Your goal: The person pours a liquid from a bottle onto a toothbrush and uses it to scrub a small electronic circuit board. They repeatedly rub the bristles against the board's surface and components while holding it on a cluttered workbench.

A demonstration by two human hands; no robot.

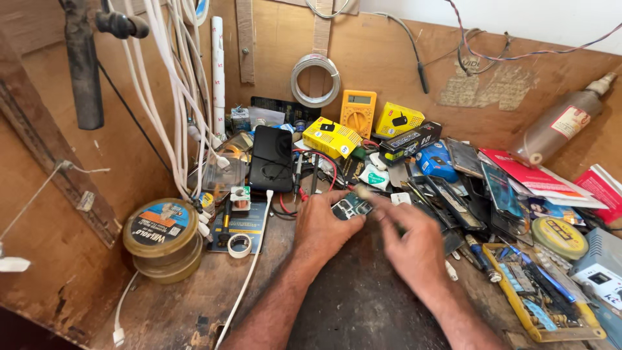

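Your left hand (322, 225) lies palm-down on the dark mat (363, 298), fingers curled over the near edge of a small circuit board (351, 208), pinning it flat. The board sits just past your fingertips, between your two hands and close to the middle of the bench.

Your right hand (411, 243) is blurred, so its exact grip is hard to read — the fingers look drawn together around a thin pale tool (364, 192) whose tip reaches over the board's far right corner. Whether that tip touches the board, you cannot tell from here.

Directly behind the board lie red and black probe leads (310, 175), and beyond them a black phone (272, 159) lies face-up. A yellow multimeter (358, 111) leans against the back wall, with two yellow boxes (332, 137) beside it and a coil of solder wire (315, 79) hanging above.

To your left, a white cable (253, 259) runs down the bench past a small roll of tape (240, 245), and a stack of round tins (165, 240) stands well apart from the work. To your right the clutter crowds in — phone screens and parts (466, 194) just beside your right hand, a yellow tray of tools (538, 295) near your wrist, and a brown bottle (560, 126) lying tilted against the wall.
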